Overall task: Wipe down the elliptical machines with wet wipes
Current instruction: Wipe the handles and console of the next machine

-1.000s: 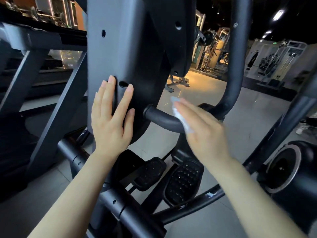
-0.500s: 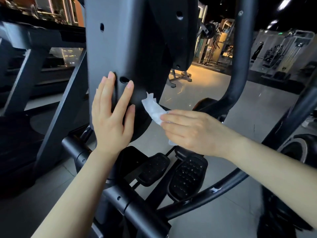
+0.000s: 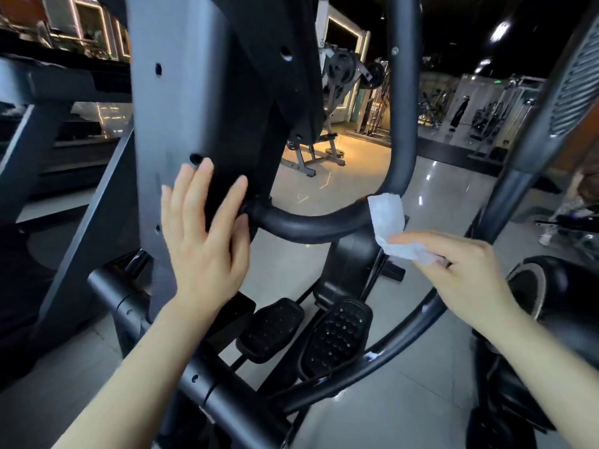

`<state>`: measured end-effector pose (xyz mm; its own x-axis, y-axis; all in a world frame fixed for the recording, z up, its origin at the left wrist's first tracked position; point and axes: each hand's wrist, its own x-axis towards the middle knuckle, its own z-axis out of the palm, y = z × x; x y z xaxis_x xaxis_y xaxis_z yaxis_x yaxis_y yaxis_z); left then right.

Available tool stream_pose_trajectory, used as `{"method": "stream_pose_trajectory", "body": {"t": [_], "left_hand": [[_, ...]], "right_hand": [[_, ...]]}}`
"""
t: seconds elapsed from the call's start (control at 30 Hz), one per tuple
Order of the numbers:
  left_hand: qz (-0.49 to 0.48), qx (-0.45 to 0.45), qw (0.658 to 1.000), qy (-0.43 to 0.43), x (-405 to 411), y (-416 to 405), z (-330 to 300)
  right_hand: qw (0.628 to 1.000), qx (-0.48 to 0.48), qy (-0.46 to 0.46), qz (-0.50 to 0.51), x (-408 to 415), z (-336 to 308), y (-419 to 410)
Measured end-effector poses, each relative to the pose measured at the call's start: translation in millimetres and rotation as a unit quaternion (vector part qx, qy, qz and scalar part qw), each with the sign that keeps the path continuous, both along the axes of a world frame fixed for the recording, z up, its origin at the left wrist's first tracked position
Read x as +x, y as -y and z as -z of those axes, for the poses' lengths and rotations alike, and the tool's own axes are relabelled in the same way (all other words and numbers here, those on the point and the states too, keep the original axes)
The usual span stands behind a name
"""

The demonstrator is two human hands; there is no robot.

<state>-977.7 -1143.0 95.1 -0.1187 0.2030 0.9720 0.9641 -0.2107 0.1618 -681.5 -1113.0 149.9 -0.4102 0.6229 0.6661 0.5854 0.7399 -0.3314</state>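
The elliptical machine's dark upright column [image 3: 181,118] fills the upper left. A black curved handlebar [image 3: 304,225] runs from the column to the right and turns upward. My left hand [image 3: 204,241] rests flat against the column, fingers straight, near a round hole. My right hand [image 3: 466,270] pinches a white wet wipe [image 3: 389,225] between fingers and thumb. The wipe stands up against the right end of the handlebar's bend. Two black studded pedals [image 3: 337,335] lie below, between my arms.
A black frame tube [image 3: 201,387] crosses low in front of me. A second machine's wheel housing [image 3: 557,286] and slanted arm [image 3: 531,163] stand at the right. A treadmill frame [image 3: 39,140] sits on the left. Weight equipment stands far back on the shiny tiled floor [image 3: 356,186].
My right hand has carried the wipe from near the column rightward along the handlebar to its bend. My left hand has stayed on the column, its fingers spread a little wider.
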Motion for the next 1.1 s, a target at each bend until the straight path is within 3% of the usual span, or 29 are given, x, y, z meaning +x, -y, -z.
{"method": "stream_pose_trajectory", "body": {"t": [0.1, 0.17, 0.2, 0.27, 0.4, 0.67, 0.8, 0.93, 1.03, 1.1], "left_hand": [[0.246, -0.08, 0.966, 0.009, 59, 18, -11], [0.388, -0.198, 0.895, 0.096, 86, 26, -21], [0.442, -0.255, 0.843, 0.169, 95, 28, -25], [0.498, -0.317, 0.752, 0.293, 100, 31, -26], [0.522, -0.307, 0.679, 0.416, 95, 42, -29], [0.442, -0.257, 0.717, 0.474, 79, 52, -22], [0.377, -0.24, 0.768, 0.459, 74, 54, -19], [0.256, -0.22, 0.857, 0.39, 81, 53, -23], [0.279, -0.243, 0.855, 0.365, 95, 57, -28], [0.354, -0.279, 0.818, 0.359, 97, 60, -29]], "right_hand": [[0.966, -0.164, -0.197, -0.033, -15, -2, 19], [0.921, -0.255, -0.287, -0.067, -26, -6, 27], [0.898, -0.286, -0.324, -0.082, -28, -6, 30], [0.864, -0.325, -0.373, -0.094, -32, -3, 32], [0.836, -0.355, -0.41, -0.083, -36, 7, 40], [0.863, -0.307, -0.4, -0.046, -46, 32, 53], [0.88, -0.29, -0.376, -0.007, -49, 39, 55], [0.902, -0.242, -0.356, 0.038, -66, 44, 65], [0.901, -0.258, -0.349, 0.009, -87, 47, 76], [0.907, -0.213, -0.362, 0.0, -93, 46, 79]]}}
